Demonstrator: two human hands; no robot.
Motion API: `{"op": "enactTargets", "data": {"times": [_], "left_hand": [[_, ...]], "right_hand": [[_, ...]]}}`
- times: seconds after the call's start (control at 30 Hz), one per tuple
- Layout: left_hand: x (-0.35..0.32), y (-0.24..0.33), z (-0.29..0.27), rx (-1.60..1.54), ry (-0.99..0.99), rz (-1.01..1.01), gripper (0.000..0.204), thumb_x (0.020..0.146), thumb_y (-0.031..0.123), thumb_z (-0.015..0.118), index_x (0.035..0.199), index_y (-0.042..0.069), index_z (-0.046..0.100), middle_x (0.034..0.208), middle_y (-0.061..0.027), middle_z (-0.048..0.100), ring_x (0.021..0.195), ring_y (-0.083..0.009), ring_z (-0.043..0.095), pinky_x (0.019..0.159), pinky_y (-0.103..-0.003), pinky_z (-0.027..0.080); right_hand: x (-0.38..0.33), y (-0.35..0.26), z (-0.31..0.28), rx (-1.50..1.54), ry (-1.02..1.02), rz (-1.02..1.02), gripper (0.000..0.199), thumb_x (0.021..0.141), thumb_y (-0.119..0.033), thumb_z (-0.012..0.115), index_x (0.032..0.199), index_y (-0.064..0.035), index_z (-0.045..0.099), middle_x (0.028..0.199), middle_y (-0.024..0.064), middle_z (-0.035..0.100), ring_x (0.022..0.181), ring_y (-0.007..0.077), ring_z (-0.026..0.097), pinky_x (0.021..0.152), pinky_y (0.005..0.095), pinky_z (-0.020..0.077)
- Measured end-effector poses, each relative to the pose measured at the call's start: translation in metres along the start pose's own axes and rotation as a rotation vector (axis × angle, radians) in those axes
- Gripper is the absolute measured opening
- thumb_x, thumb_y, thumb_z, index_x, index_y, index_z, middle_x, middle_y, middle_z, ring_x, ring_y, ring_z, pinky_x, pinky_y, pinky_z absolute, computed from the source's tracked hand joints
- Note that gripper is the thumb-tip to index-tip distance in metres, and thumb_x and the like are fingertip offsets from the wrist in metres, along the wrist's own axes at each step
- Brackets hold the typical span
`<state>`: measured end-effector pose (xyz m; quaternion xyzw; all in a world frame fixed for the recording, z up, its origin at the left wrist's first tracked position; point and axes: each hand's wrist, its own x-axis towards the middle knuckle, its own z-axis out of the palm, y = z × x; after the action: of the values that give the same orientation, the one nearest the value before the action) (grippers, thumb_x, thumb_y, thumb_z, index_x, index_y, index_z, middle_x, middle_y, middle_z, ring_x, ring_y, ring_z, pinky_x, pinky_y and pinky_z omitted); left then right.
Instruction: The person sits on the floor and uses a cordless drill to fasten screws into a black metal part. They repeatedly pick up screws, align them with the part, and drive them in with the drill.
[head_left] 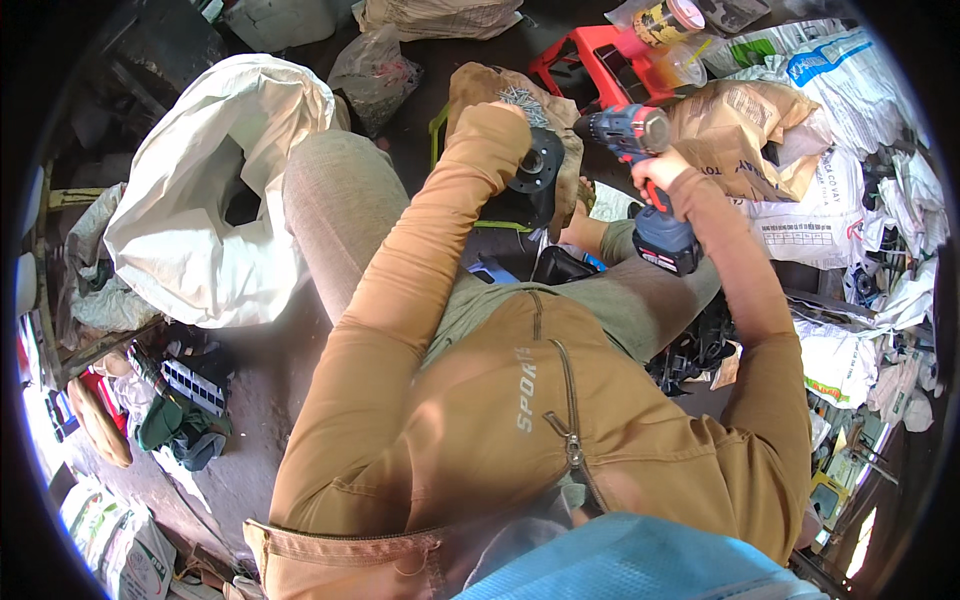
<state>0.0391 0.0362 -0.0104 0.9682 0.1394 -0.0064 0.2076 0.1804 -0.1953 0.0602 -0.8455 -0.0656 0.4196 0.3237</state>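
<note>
My right hand (660,172) is wrapped round the grip of a blue and black cordless drill (622,128) with red trim. Its battery hangs low over my right thigh, and its chuck points left. Beyond my knees, my left hand (508,112) reaches to a pile of silver screws (522,98) on a brown paper bag or sheet (480,82). The sleeve hides most of that hand, so its fingers cannot be made out. Right beside it lies a black part with a round, holed disc (534,172), apart from the drill.
An open white sack (215,190) stands by my left leg. Behind the drill is a red plastic stool (590,62) with a cup (668,22). A brown paper sack (745,135) and white sacks (840,205) crowd the right. A clear plastic bag (374,78) sits ahead.
</note>
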Motion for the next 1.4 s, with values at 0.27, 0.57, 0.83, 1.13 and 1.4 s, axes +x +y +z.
{"op": "enactTargets", "data": {"times": [0.27, 0.57, 0.83, 1.13, 1.4], "left_hand": [[-0.006, -0.026, -0.047, -0.096, 0.048, -0.183, 0.028, 0.087, 0.031, 0.053, 0.105, 0.013, 0.067, 0.103, -0.0122, 0.065, 0.097, -0.0306, 0.061, 0.084, -0.039, 0.049], [0.004, -0.026, -0.033, -0.087, 0.039, -0.117, 0.028, 0.085, 0.025, 0.052, 0.106, 0.012, 0.066, 0.104, -0.0133, 0.065, 0.099, -0.0292, 0.062, 0.085, -0.038, 0.049], [0.024, 0.005, 0.01, -0.372, 0.002, 0.042, 0.039, 0.084, 0.025, 0.06, 0.121, 0.013, 0.058, 0.12, -0.0146, 0.059, 0.11, -0.0316, 0.056, 0.094, -0.038, 0.044], [0.011, 0.021, 0.021, -0.836, 0.034, 0.125, 0.031, 0.083, 0.035, 0.063, 0.105, 0.013, 0.068, 0.083, -0.0159, 0.067, 0.081, -0.0261, 0.066, 0.075, -0.035, 0.049], [0.0, 0.021, 0.014, -0.821, 0.117, 0.204, 0.025, 0.087, 0.027, 0.063, 0.104, 0.01, 0.069, 0.084, -0.0088, 0.069, 0.073, -0.0155, 0.062, 0.07, -0.029, 0.048]], "right_hand": [[0.071, 0.021, 0.018, -0.181, 0.053, 0.024, 0.007, 0.06, 0.002, 0.058, 0.067, 0.0044, 0.058, 0.051, 0.0145, 0.054, 0.042, 0.0246, 0.055, 0.039, 0.0357, 0.0445], [0.031, 0.003, 0.003, -0.05, 0.043, -0.011, 0.014, 0.06, 0.003, 0.059, 0.074, 0.0031, 0.058, 0.055, 0.0122, 0.054, 0.044, 0.0216, 0.054, 0.04, 0.0347, 0.0433], [-0.051, -0.022, -0.014, -0.006, 0.002, -0.116, 0.022, 0.063, 0.002, 0.061, 0.084, 0.0027, 0.055, 0.059, 0.0082, 0.054, 0.045, 0.0173, 0.054, 0.04, 0.0311, 0.045], [-0.12, -0.038, -0.009, 0.003, -0.082, -0.27, 0.019, 0.068, 0.001, 0.056, 0.088, -0.0001, 0.058, 0.067, 0.0048, 0.056, 0.058, 0.0142, 0.054, 0.055, 0.0271, 0.0459], [-0.143, -0.044, -0.002, -0.019, -0.063, -0.284, 0.014, 0.068, -0.001, 0.056, 0.082, -0.0008, 0.057, 0.067, 0.0047, 0.056, 0.059, 0.0138, 0.054, 0.057, 0.0271, 0.0452]]}}
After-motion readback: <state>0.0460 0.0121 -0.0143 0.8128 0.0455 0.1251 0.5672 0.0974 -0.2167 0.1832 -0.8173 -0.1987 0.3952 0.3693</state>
